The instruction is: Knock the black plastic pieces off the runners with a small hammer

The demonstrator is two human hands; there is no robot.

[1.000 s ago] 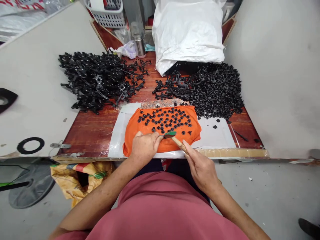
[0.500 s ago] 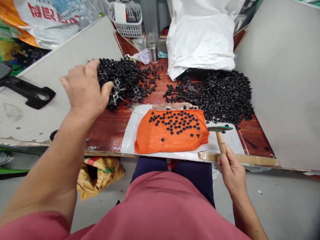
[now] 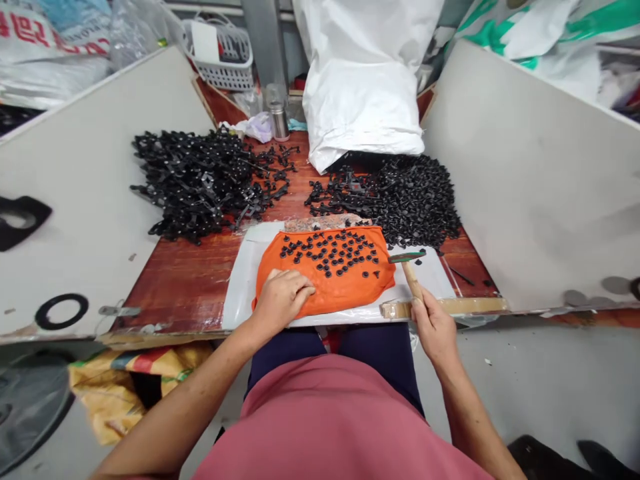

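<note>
My left hand point(image 3: 283, 297) is over the lower left of an orange cloth point(image 3: 345, 290), fingers bent and drawn together. Whatever lies between its fingertips is hidden. Many small black round plastic pieces point(image 3: 327, 258) with short stems are spread over the cloth's upper part. In my right hand point(image 3: 434, 328), closed around the light wooden handle, is a tool with a thin flat green-edged head point(image 3: 407, 257). That head is at the cloth's right edge, over a white sheet point(image 3: 434, 272).
A tangled heap of black plastic parts point(image 3: 195, 180) rises on the left of the red-brown table point(image 3: 175, 287). Another heap of small black pieces point(image 3: 417, 200) lies at right, below a white sack point(image 3: 365, 100). Grey panels point(image 3: 520, 187) flank the table. A cardboard strip point(image 3: 465, 306) runs along the front edge.
My left hand has come from the left heap down to the orange cloth, its fingers drawing together. My right hand still holds the wooden-handled tool. The whole view has shifted.
</note>
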